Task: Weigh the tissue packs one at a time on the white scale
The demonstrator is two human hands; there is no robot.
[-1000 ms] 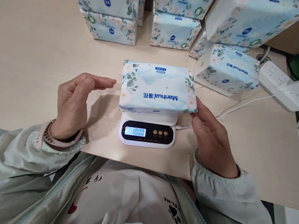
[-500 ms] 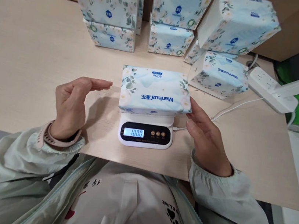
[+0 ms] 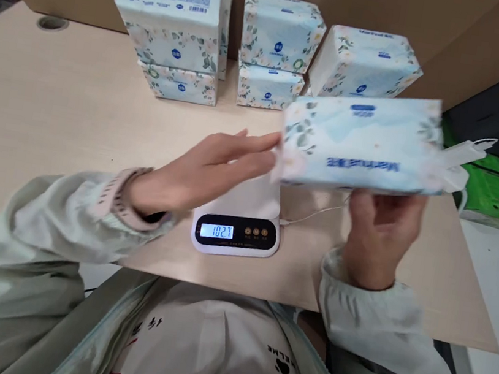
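- Right hand (image 3: 373,248): closed on the near lower edge of the tissue pack (image 3: 362,144), which is raised to the right of the scale (image 3: 254,203).
- Left hand (image 3: 200,174): open, fingers extended against the pack's left end; the hand overlaps the scale platform in view. Contact with the platform cannot be told.
- Drop risk: the right-hand grip is at one edge; if the left fingers slip, the pack could tip.
- Crush risk: soft wrapping may dent under excess finger pressure.
- Collision risk: swinging the pack too far back could knock the rear right pack (image 3: 364,64).
- Snag risk: a low hand could catch the white cable (image 3: 313,213) and drag the scale.
- Reading risk: hand pressure on the platform could falsify the display (image 3: 217,231).
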